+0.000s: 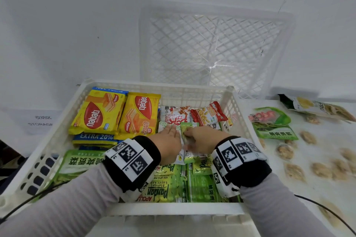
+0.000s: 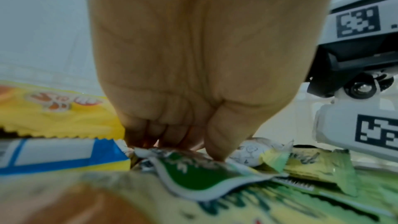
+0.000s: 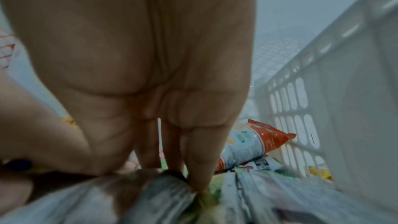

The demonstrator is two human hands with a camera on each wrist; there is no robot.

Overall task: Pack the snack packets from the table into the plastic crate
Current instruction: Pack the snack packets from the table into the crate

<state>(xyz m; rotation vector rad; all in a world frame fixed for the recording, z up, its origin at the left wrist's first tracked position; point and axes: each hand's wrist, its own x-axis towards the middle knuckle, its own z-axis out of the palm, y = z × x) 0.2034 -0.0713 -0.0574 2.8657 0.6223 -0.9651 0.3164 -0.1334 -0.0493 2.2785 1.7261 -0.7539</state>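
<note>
Inside the white plastic crate, already holding yellow wafer packs and green pandan packets, the left hand lies flat-fingered beside the right hand pinching a small green packet; wrist views show fingertips pressing wrappers, a red-orange packet near the crate wall.

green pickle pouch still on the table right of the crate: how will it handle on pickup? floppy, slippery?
The green pickle pouch lies flat and creased on the table, so it will probably sag if lifted by one edge. Its glossy film suggests that it may slip in a light pinch. It looks thin, so likely light. It will not roll.
</note>
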